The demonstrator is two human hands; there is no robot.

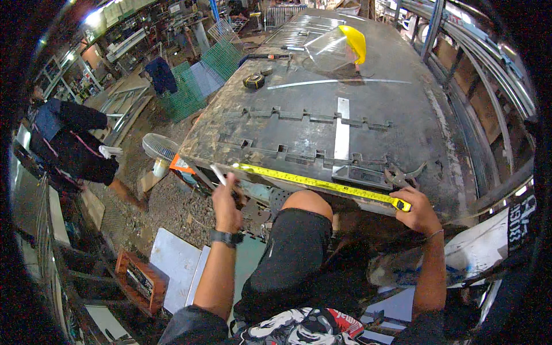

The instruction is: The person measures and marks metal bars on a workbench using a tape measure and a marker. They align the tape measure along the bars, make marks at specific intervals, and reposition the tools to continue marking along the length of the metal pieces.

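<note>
My right hand grips a yellow tape measure at the near right of a dark workbench. Its yellow blade is pulled out leftward along the bench's near edge. My left hand, closed round a slim white stick, is beside the blade's far left end; whether it touches the blade I cannot tell. Just beyond my right hand lie pliers and a dark metal bar. A flat pale metal strip crosses two notched tracks in the bench top.
Farther along the bench are a second tape measure, a thin curved strip, a face shield with a yellow top and metal rods. Left of it stands a fan; another person is beyond. Metal racks flank the right.
</note>
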